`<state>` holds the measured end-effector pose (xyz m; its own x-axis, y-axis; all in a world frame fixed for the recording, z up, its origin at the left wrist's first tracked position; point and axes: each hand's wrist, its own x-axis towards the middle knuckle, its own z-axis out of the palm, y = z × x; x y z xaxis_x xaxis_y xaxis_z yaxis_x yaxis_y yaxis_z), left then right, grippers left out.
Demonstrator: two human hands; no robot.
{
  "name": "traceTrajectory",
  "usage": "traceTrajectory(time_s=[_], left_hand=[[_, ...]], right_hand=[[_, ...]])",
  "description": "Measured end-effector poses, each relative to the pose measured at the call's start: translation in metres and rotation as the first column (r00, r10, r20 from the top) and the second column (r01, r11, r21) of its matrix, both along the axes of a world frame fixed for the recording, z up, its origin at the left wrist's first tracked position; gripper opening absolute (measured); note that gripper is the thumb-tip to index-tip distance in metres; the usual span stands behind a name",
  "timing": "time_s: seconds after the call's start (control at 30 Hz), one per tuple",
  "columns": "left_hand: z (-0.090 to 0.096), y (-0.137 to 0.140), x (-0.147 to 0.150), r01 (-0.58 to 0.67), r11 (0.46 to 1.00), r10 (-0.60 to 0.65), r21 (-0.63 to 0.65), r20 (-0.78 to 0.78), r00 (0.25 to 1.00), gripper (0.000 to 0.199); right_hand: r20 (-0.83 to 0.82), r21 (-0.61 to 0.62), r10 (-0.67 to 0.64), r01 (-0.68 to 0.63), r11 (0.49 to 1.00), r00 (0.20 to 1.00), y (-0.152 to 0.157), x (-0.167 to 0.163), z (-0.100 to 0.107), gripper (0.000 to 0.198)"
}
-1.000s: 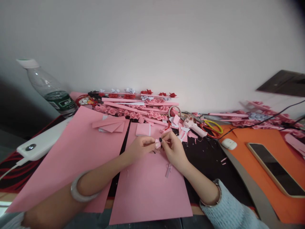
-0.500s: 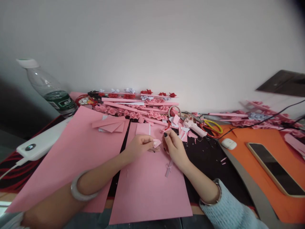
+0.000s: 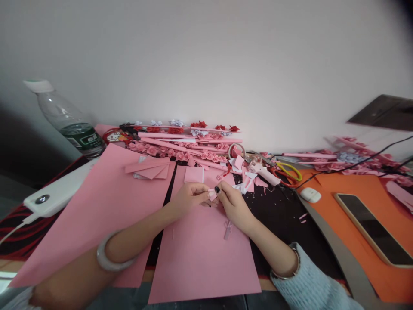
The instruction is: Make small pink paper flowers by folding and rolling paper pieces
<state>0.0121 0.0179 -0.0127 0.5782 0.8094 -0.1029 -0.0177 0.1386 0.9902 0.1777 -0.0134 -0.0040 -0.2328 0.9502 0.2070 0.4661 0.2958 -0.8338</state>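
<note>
Between my two hands is a small folded piece of pink paper (image 3: 212,195). My left hand (image 3: 193,198) pinches it from the left with thumb and fingers. From the other side my right hand (image 3: 231,201) closes its thumb and forefinger on the paper's right edge. Both hands are above a large pink sheet (image 3: 206,262). A thin pinkish strip (image 3: 227,231) sticks out below my right hand; whether that hand touches it I cannot tell. Just behind my left hand lies a small pink square of paper (image 3: 194,174).
Folded pink papers (image 3: 151,168) rest on another pink sheet (image 3: 106,202). Paper flowers (image 3: 174,151) and rolled sticks line the wall. A glue gun (image 3: 264,172), yellow-orange-handled scissors (image 3: 290,172) and scraps lie right of centre. A bottle (image 3: 74,125), power bank (image 3: 58,193) and phone (image 3: 371,226) flank the work.
My right hand has moved left and now meets the folded paper that my left hand holds. The left hand has stayed nearly in place.
</note>
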Motion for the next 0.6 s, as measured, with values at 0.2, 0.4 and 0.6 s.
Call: traceTrajectory(time_s=[0.2, 0.4, 0.6], left_hand=[[0.0025, -0.0012, -0.0022, 0.015, 0.999, -0.013, 0.046, -0.028, 1.000, 0.019], [0.0012, -0.0032, -0.0004, 0.074, 0.995, -0.070, 0.068, -0.064, 0.996, 0.020], [-0.0022, -0.0028, -0.0002, 0.041, 0.998, -0.037, 0.055, -0.079, 0.996, 0.019]], right_hand=[[-0.013, 0.035, -0.078, 0.079, 0.996, 0.997, -0.0010, -0.0012, 0.0008, 0.020], [-0.027, 0.035, -0.129, 0.130, 0.991, 0.991, 0.0012, 0.0013, 0.0002, 0.019], [-0.148, 0.071, -0.156, 0.168, 0.983, 0.977, 0.0042, 0.0038, -0.0031, 0.004]])
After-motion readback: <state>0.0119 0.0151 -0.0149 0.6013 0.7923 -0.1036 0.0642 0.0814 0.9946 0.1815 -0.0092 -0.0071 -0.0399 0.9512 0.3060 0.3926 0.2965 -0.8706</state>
